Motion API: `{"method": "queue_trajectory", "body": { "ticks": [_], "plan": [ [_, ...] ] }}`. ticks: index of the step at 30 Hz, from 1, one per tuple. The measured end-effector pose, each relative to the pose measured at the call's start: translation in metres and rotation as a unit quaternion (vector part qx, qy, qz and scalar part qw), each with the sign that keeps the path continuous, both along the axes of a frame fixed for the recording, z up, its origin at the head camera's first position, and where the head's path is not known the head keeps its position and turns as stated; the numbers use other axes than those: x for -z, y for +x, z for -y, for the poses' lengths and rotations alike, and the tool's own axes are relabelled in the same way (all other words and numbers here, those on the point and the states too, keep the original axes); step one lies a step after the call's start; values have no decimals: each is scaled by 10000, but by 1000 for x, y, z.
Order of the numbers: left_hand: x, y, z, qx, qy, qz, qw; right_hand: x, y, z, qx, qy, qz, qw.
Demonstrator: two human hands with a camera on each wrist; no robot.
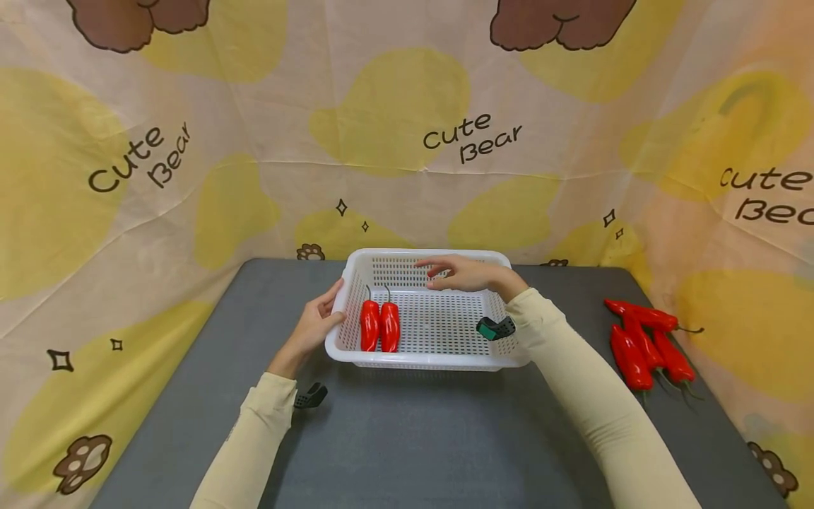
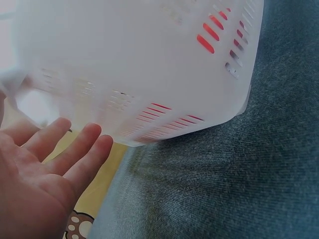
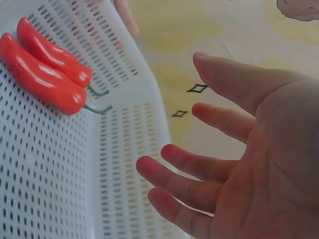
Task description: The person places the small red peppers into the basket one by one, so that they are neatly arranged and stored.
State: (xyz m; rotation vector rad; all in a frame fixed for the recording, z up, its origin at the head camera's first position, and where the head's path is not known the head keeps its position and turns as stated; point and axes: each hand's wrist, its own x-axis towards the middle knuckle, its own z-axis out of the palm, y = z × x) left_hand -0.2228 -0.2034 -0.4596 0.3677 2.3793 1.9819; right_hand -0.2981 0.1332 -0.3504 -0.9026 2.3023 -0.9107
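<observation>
white basket (image 1: 439,325), edge (image 1: 333,339) in left hand's (image 1: 310,326) grip, loose right hand (image 1: 467,274) above open room

**Colour check: red, white, grey, yellow**

On my feed: red peppers (image 1: 390,327), green stems (image 3: 101,110), white slot-patterned basket (image 1: 426,361), dark grey tabletop (image 1: 407,438), pale cream sleeves (image 1: 591,396), black-and-green right wristband (image 1: 496,329). Backdrop (image 1: 280,127): cream, yellow blobs (image 1: 397,106), brown paw prints (image 1: 83,463), black lettering (image 1: 473,138).

Two peppers (image 1: 389,327) at left in the basket (image 1: 427,361), a pepper pile (image 1: 644,344) to its right on the table (image 1: 426,438)
</observation>
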Motion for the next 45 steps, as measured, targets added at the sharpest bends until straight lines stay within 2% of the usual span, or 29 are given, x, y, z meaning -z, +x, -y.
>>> {"method": "queue_trajectory", "body": {
  "ticks": [5,11,17,29,36,45],
  "plan": [
    [-1,0,1,-7,-36,15,10000,-7,3,-15,-45,-117,-212,9997],
    [0,1,1,-14,-96,19,10000,-15,12,-32,116,-76,-338,9993],
    [2,2,1,-43,-111,17,9999,-19,17,-53,70,-334,-459,9984],
    [0,1,2,-61,-94,-13,9999,-31,37,-95,379,-355,-670,9964],
    [-1,1,2,-62,-92,16,9999,-26,45,-125,484,-540,-721,9948],
    [-1,-2,0,11,-90,-55,9999,-12,58,-166,917,-279,-1014,9902]
  ]
}}
